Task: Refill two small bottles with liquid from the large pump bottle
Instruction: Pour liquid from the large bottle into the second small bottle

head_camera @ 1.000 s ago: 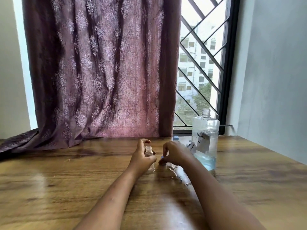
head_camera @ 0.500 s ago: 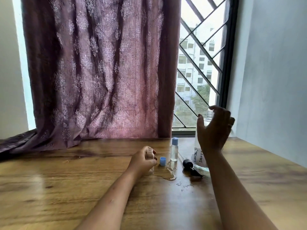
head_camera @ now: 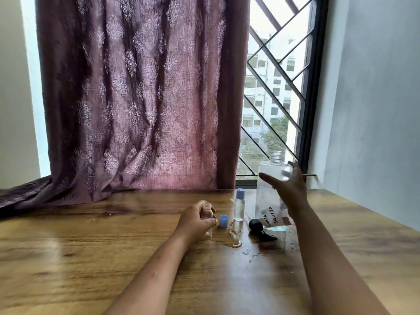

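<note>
The brown wooden table (head_camera: 91, 258) is shiny. An open little bottle (head_camera: 207, 209) stands on it, with a loose blue cap (head_camera: 223, 221) just beside it. Next is a closed little bottle (head_camera: 239, 208). A black pump top (head_camera: 259, 228) lies by the big clear bottle (head_camera: 269, 201). A small puddle (head_camera: 234, 238) sits in front. A curtain end (head_camera: 22, 196) rests on the far left.

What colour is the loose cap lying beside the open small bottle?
Light blue; the loose cap shows clearly in the head view.

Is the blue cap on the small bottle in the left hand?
No, the small clear bottle held by the left hand has a bare neck; the round blue plastic cap stands beside it.
</note>
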The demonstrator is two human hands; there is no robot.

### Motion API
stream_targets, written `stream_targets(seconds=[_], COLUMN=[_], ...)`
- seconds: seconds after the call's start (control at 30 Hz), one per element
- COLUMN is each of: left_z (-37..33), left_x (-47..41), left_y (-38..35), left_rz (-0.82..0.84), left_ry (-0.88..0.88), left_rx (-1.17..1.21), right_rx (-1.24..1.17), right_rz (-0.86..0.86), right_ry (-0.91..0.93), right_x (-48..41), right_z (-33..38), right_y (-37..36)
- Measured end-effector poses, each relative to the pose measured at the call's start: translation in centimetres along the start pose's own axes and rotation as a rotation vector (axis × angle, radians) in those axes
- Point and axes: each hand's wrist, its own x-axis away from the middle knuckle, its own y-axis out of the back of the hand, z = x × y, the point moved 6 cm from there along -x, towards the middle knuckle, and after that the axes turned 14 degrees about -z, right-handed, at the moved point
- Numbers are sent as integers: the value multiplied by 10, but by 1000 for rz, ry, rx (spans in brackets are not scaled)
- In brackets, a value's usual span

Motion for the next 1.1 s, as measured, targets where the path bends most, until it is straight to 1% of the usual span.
stream_targets(seconds=[0.07, 0.13, 0.2, 0.23, 0.33, 0.43, 0.63, 0.77, 0.93, 1.1], left_z=[-1, -2, -2, -1, 1, 1, -1, 0, -2, -1], left_x=[0, -1, 0, -1, -2, -4, -4, -2, -2, -2], left_y=[1, 1, 0, 0, 1, -1, -2, 1, 1, -1], left_rz=[-12, -19, -20, -20, -29, -35, -30, -28, -38, -45], left_ry=[-9, -16, -18, -14, -3, -30, -65, -29, -40, -54], left_rx=[-8, -13, -11, -9, 10, -29, -62, -14, -26, -28], right_rx=[-20, -18, 50, 100, 285, 383, 629, 758, 752, 764], right_rz=[79, 64, 6, 11, 115, 153, 183, 202, 202, 248], right_ry=[-28, 17, 161, 249, 505, 580, 723, 890, 913, 902], right_x=[3, 6, 7, 10, 27, 41, 68, 85, 86, 86], right_z=[0, 6, 14, 19, 37, 47, 45, 43, 40, 36], right_y=[-5, -7, -9, -13, -28, -35, -38, -51, -54, -53])
